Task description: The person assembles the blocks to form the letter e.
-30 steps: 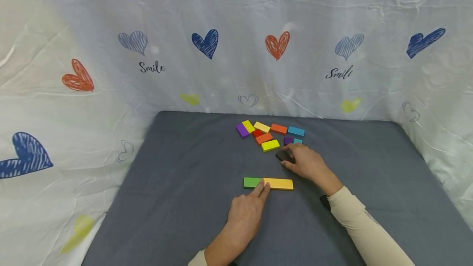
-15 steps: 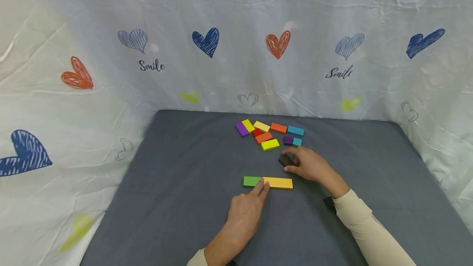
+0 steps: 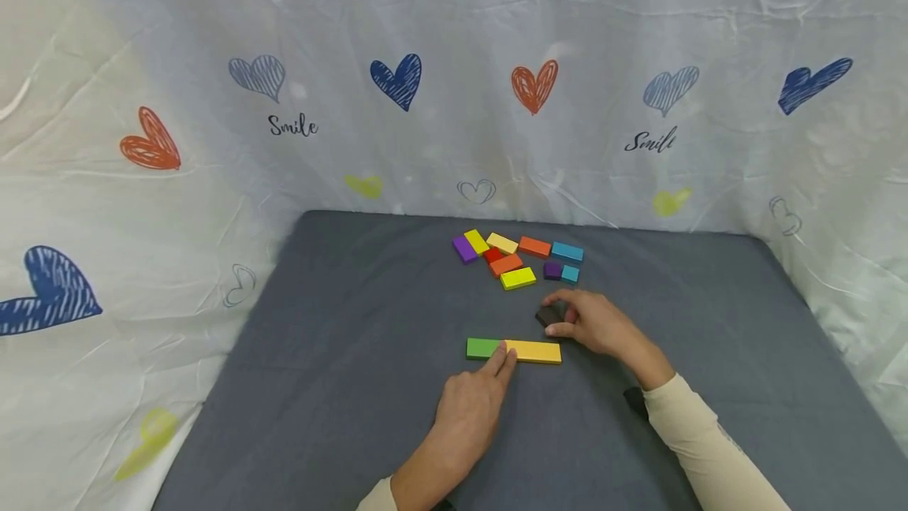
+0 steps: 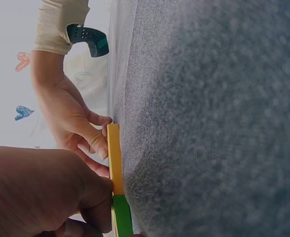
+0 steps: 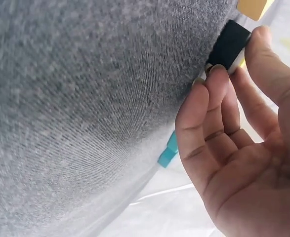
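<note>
A green block and a longer-looking yellow-orange block lie end to end in one row on the grey cloth. Two extended fingers of my left hand rest at their joint. In the left wrist view, the green block and the orange one stand flush beside that hand. Behind the row, my right hand pinches a black block between thumb and fingers. The right wrist view shows the black block tilted, close over the cloth, with the thumb at one edge.
Farther back lies a loose group of blocks: purple, red, orange-red, blue and others. A bright yellow block is at its near side. A white curtain with printed hearts hangs behind the table's far edge.
My right hand has drawn the black block toward me, away from the loose group and nearer the row. The left hand stays in place.
</note>
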Tool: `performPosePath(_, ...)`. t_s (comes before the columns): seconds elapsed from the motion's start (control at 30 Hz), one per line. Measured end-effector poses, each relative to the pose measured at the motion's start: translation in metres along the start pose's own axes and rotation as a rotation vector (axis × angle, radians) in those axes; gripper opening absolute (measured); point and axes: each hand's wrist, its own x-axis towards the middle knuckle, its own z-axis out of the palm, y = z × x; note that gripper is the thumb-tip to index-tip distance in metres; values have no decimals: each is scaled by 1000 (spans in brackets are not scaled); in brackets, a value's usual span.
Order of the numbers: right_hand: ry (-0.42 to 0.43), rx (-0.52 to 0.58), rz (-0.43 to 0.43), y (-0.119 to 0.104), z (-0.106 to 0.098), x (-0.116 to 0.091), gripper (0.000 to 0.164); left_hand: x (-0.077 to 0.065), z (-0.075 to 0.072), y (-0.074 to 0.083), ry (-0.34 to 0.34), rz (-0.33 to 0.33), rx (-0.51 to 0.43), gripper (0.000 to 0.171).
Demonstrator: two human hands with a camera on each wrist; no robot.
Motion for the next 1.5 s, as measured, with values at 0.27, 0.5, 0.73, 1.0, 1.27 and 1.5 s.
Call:
performPosePath(0.27, 13, 15, -5, 0, 2, -2, 49, -2, 2, -1, 28, 14, 7, 73)
performPosePath(0.5, 15, 21, -6, 0, 3, -3, 49, 0, 2, 0, 24, 20, 13, 74)
performPosePath(0.73, 12, 25, 3, -1, 3, -4, 50, 0, 2, 0, 31, 24, 2, 74)
performPosePath(1.0, 5, 25, 4, -2, 3, -5, 51, -1, 1, -1, 69, 36, 15, 72)
performPosePath(1.27, 17, 26, -30, -1, 4, -7, 51, -2, 1, 2, 53, 28, 46, 74)
performPosePath(1.5, 19, 30, -46, -1, 3, -9, 51, -2, 1, 3, 63, 26, 67, 73)
